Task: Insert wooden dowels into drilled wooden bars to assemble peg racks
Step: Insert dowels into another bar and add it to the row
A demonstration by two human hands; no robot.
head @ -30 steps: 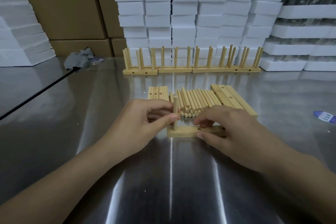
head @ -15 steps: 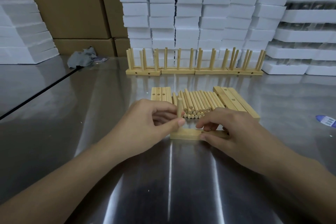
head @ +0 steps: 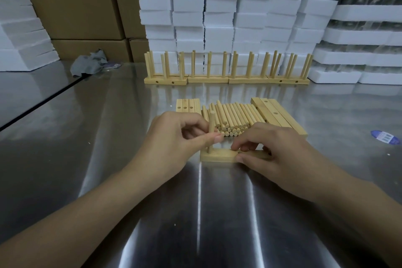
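Wooden dowel stands upright with its lower end in the left end of a drilled wooden bar, which lies flat on the steel table. The left hand pinches this dowel at mid-height, with the thumb on the near side and the curled fingers closed against the far side. The right hand grips the right part of the bar. Its thumb presses the near face and its bent fingers come down over the top and far edge, so that end of the bar is hidden.

Just behind the bar lies a pile of loose dowels, stacked side by side with their cut ends facing it. Behind the bar to the left, touching the pile, is a small stack of drilled bars with holes showing. Behind it to the right, more drilled bars lie at an angle against the pile's other side.

Well behind the bar, a row of finished peg racks stands end to end with dowels pointing up. White foam blocks are stacked directly behind that row. Far behind the bar to the left are cardboard boxes and a crumpled grey cloth. A blue label lies on the table well to the right of the bar.
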